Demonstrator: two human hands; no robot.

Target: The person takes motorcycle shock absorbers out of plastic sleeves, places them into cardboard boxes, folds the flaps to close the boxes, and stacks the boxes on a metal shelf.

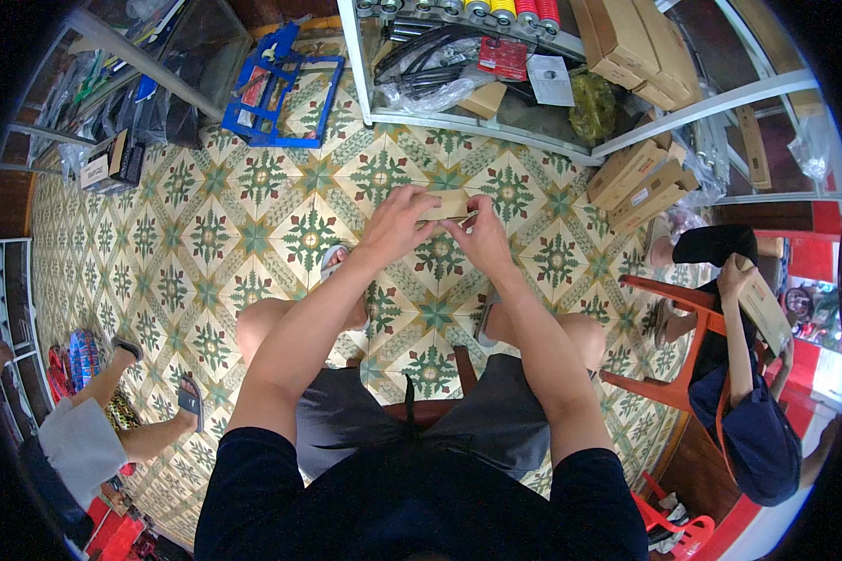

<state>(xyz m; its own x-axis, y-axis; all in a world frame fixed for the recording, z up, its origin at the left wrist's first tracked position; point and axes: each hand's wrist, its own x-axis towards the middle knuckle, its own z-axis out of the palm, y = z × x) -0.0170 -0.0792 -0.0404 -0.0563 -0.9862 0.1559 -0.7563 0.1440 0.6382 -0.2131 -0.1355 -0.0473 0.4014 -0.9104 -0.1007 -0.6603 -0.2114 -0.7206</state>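
Observation:
A small tan cardboard box (445,204) is held out in front of me, above the tiled floor (436,308). My left hand (400,221) grips its left end, the fingers over the top and the thumb at the near edge. At the right end, my right hand (483,235) has its fingers and thumb on the box's corner and near edge. A dark gap shows along that near edge by the right thumb; whether a flap is raised there I cannot tell. The fingers hide both ends of the box.
Ahead stands a glass display case (477,130) with shock absorbers and cartons. Several long cardboard boxes (645,186) lean at its right. A blue metal frame (281,98) lies ahead left. To my right, a person holding a carton (765,308) sits on an orange chair (702,336); another person's legs (147,442) are at left.

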